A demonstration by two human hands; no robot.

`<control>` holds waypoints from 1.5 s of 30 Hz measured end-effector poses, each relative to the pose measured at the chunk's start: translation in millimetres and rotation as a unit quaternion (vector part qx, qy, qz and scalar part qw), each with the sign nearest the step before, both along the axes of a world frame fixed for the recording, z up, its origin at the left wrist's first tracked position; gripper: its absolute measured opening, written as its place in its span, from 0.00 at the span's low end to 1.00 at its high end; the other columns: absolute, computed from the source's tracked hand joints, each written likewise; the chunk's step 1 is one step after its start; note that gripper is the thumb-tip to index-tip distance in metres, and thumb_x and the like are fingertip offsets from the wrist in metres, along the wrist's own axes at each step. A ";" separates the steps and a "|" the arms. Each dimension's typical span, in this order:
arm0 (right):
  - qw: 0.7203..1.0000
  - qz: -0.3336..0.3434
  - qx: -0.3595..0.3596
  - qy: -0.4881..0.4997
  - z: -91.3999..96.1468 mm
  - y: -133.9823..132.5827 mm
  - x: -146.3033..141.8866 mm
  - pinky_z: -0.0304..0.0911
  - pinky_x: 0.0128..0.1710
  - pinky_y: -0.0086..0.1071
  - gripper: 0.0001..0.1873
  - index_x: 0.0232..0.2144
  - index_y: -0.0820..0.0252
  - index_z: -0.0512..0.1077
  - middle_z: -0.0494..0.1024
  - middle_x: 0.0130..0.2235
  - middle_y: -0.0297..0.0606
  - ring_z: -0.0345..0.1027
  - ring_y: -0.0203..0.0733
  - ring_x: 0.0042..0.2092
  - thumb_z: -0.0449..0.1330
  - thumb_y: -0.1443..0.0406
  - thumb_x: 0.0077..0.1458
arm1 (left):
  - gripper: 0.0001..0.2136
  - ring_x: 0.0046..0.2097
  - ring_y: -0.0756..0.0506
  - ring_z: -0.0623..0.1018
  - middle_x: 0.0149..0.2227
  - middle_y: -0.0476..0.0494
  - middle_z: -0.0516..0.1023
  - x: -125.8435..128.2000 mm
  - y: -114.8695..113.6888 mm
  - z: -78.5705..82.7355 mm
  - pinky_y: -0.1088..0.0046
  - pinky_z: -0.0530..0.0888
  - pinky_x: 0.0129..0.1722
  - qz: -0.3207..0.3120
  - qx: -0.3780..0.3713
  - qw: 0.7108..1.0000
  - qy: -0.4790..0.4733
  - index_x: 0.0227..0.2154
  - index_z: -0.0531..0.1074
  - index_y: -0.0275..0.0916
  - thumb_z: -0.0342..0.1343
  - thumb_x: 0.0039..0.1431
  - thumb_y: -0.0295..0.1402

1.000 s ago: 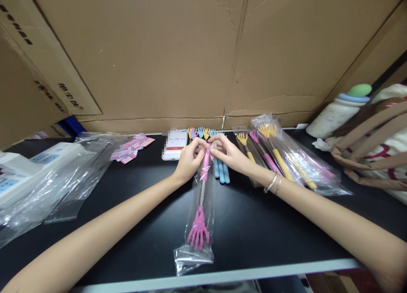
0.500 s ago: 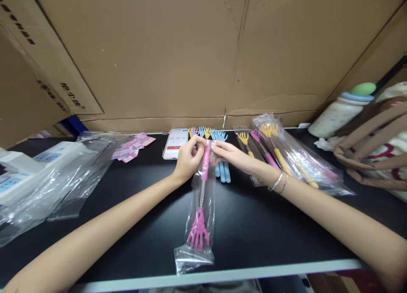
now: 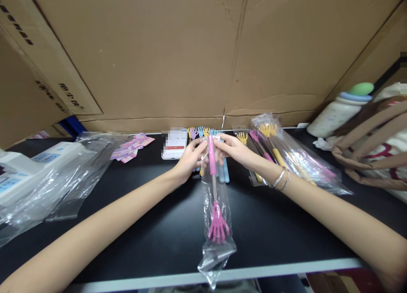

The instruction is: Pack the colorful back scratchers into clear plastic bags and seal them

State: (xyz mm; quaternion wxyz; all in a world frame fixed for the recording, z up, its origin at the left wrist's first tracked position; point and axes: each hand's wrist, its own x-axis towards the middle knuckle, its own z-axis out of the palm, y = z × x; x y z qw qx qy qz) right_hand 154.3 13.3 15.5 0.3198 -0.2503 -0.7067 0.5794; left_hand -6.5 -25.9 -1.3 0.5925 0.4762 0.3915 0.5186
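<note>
A pink hand-shaped back scratcher (image 3: 212, 159) lies inside a clear plastic bag (image 3: 216, 255), its claw end toward me and its handle away. From the left, my left hand (image 3: 188, 161) pinches the bag near the handle's far end. My right hand (image 3: 234, 151) grips the opposite side there, thumb and fingers closed on the plastic. Some fingertips are hidden behind the bag. Beyond and partly under my hands lie several unbagged back scratchers, among them a blue one (image 3: 225, 171) and a purple one (image 3: 193, 132).
A phone (image 3: 174, 148) lies behind my left hand. Small printed cards (image 3: 132, 148) and a pile of clear bags (image 3: 79, 187) are to the left, by a white device (image 3: 47, 161). Bagged back scratchers (image 3: 280, 157), a bottle (image 3: 337, 115) and a bag with brown straps (image 3: 365, 157) are right.
The bagged pink back scratcher has shifted right, its claw end swinging right and slightly away from me. My hands have moved a little apart, now on either side of the handle.
</note>
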 end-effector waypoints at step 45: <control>0.983 -0.049 0.168 -0.046 -13.4 7.2 2.4 0.62 0.31 0.31 0.18 0.30 0.58 0.63 0.68 0.25 0.32 0.65 0.36 0.28 0.54 0.49 0.56 | 0.09 0.16 0.56 0.63 0.20 0.58 0.59 -13.2 8.7 1.5 0.86 0.60 0.11 -0.059 0.155 0.958 0.236 0.32 0.61 0.39 0.44 0.64 0.39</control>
